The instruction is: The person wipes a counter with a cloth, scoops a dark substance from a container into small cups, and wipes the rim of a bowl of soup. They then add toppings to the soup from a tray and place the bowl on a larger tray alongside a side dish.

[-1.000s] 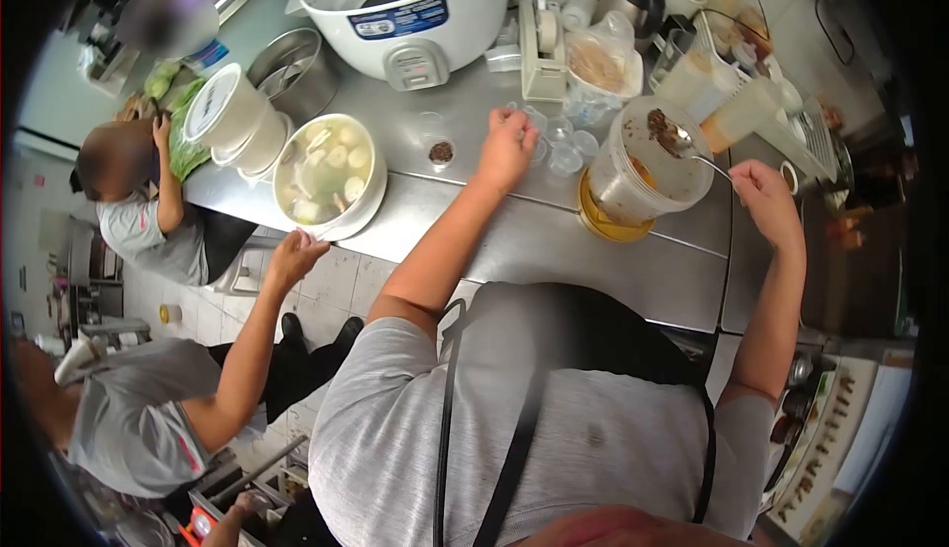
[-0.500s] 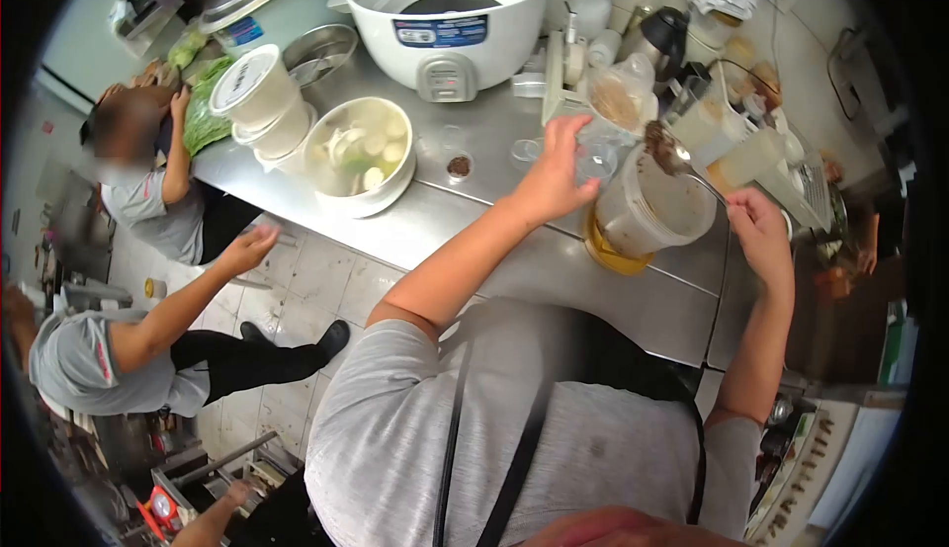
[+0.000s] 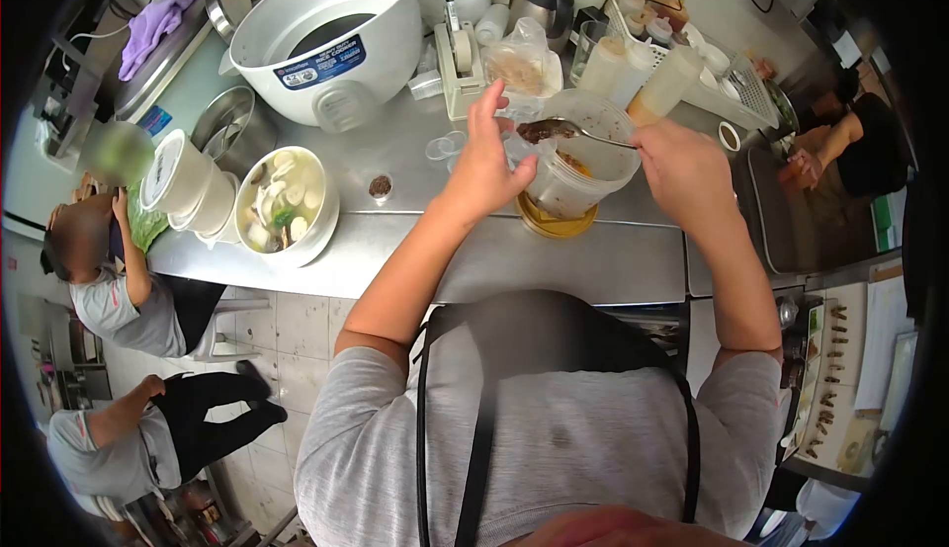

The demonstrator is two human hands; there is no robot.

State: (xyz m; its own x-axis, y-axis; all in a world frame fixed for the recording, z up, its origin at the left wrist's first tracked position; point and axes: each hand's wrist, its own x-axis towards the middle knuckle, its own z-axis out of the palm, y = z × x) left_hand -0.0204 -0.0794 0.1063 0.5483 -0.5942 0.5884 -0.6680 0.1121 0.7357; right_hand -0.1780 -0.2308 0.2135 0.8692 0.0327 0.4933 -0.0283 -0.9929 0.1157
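My right hand (image 3: pixel 682 167) is closed on the handle of a metal spoon (image 3: pixel 598 138). Dark, chunky paste (image 3: pixel 546 131) fills the spoon's bowl, above the rim of a translucent tub (image 3: pixel 605 176). Left of the tub, my left hand (image 3: pixel 484 157) curves with thumb and fingers apart around what looks like a small clear cup (image 3: pixel 513 148), partly hidden. The tub is tilted over a yellow lid or base (image 3: pixel 563 223) and has brown smears inside. A small cup of dark paste (image 3: pixel 381 187) sits on the metal counter (image 3: pixel 395 241).
A bowl of soup (image 3: pixel 324 213), stacked white containers (image 3: pixel 193 186) and a large rice cooker (image 3: pixel 341 43) stand to the left. Behind the tub are a tape dispenser (image 3: pixel 460 68), a black jug (image 3: pixel 544 3) and squeeze bottles (image 3: pixel 667 83). Co-workers are at the left and far right.
The camera view has shifted, so the counter items appear further left. My right hand and the loaded spoon are nearer my left hand, over the tub. The co-worker at lower left has lowered an arm.
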